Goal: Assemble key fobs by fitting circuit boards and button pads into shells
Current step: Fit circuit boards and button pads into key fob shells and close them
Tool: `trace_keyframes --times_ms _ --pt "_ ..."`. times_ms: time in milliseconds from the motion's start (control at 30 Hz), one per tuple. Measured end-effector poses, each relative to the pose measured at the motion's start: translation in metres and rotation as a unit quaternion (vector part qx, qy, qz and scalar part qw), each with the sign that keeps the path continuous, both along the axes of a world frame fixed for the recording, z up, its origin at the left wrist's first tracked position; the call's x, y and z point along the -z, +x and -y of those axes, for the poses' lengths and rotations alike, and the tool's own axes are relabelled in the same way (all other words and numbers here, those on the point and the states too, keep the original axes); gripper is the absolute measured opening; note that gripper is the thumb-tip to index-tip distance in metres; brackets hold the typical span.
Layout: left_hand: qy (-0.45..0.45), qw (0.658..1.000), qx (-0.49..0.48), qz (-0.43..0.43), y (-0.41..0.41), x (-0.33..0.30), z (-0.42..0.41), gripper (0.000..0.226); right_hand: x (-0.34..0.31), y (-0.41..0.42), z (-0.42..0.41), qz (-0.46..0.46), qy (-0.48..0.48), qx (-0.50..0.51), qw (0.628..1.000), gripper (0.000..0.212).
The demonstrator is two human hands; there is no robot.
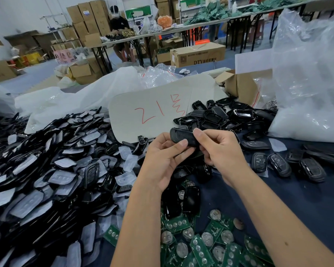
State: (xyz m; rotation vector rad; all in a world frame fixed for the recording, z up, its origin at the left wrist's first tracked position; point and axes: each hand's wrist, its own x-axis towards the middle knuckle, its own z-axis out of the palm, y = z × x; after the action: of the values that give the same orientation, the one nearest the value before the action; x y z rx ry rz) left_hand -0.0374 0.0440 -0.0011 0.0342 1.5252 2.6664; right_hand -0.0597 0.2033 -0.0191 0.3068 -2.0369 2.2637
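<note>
- Black plastic, a key fob shell (183,136) is held up above the middle of the table (307,199), with both hands on it.
- The left hand (163,160) has its fingers curled under the shell and its thumb tip laid on the near face.
- The right hand (218,149) pinches the shell's right end between thumb and curled fingers.
- Green circuit boards (199,245), many with round coin cells, lie scattered at the near edge below the forearms.
- A deep heap of black shells and pale translucent button pads (52,170) covers the left side of the table.
- More empty black shells (226,116) are piled behind the hands, beside a grey card (152,112) marked in red.
- Several closed fobs (280,164) lie toward the right edge on the dark blue cloth.
- Clear plastic bags (308,83) stand at the far right corner.
</note>
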Motion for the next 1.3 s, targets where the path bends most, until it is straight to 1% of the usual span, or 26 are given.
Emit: trace_keyframes --times_ms 67,133,233,367,533,700,767,867,933,1033,1200,1300 --pt "-0.015 1.000 0.011 -0.006 0.000 0.001 0.001 0.029 -0.002 0.001 -0.002 0.000 -0.007 -0.003 1.000 0.029" --pt "-0.024 0.999 0.019 -0.012 0.000 0.001 0.001 0.028 -0.003 0.002 -0.003 0.006 -0.012 -0.005 1.000 0.028" --pt "-0.043 0.999 0.011 -0.015 0.001 0.003 0.001 0.031 -0.006 0.003 -0.003 0.013 0.001 -0.003 1.000 0.033" --pt "-0.050 0.999 -0.001 -0.016 0.000 0.004 0.001 0.025 -0.006 0.003 -0.002 0.024 -0.016 -0.016 0.999 0.041" --pt "-0.051 0.999 -0.004 -0.012 0.000 0.005 -0.001 0.024 -0.005 0.003 -0.001 0.026 -0.019 -0.019 0.999 0.042" --pt "-0.057 0.998 -0.003 -0.002 0.001 0.003 -0.003 0.032 -0.006 0.003 -0.003 0.032 -0.023 -0.008 0.999 0.044" --pt "-0.065 0.998 -0.003 0.013 0.001 0.001 -0.003 0.030 -0.006 0.003 -0.003 0.041 -0.013 0.012 0.999 0.050" --pt "-0.046 0.998 -0.008 0.046 0.001 0.000 -0.006 0.018 -0.007 0.003 -0.005 0.052 -0.006 0.021 0.998 0.053" --pt "-0.026 0.998 -0.013 0.059 0.001 -0.001 -0.008 0.015 -0.009 0.004 -0.007 0.057 -0.012 0.010 0.998 0.052" --pt "-0.030 0.998 -0.009 0.051 0.001 -0.003 -0.012 0.014 -0.011 0.004 -0.013 0.066 -0.042 -0.033 0.996 0.049" --pt "-0.045 0.998 0.012 0.031 0.001 -0.005 -0.014 0.015 -0.015 0.005 -0.022 0.071 -0.045 -0.114 0.990 0.033" --pt "-0.042 0.999 0.015 0.028 0.001 -0.005 -0.014 0.017 -0.015 0.006 -0.021 0.066 -0.056 -0.135 0.987 0.028"
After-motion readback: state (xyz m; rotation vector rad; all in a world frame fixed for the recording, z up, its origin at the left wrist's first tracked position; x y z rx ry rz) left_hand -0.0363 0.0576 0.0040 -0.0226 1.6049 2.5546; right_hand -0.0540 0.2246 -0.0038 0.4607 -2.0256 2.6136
